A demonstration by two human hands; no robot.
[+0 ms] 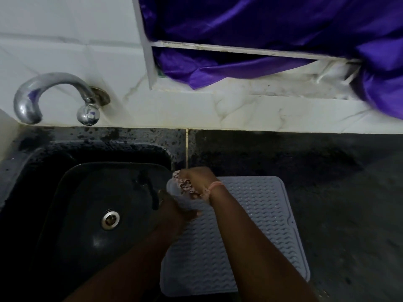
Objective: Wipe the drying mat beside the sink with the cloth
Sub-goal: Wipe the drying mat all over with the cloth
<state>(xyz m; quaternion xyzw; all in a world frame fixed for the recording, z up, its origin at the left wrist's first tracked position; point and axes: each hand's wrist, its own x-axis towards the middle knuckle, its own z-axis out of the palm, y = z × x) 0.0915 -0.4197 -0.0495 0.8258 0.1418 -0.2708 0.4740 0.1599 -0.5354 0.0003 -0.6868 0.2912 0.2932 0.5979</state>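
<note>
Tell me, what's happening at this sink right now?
A person is cleaning a grey ridged drying mat that lies on the dark counter beside the black sink. The right hand grips a bunched patterned cloth at the mat's far corner nearest the sink. The left hand holds that corner, which looks lifted off the counter. The chrome tap shows no running water.
</note>
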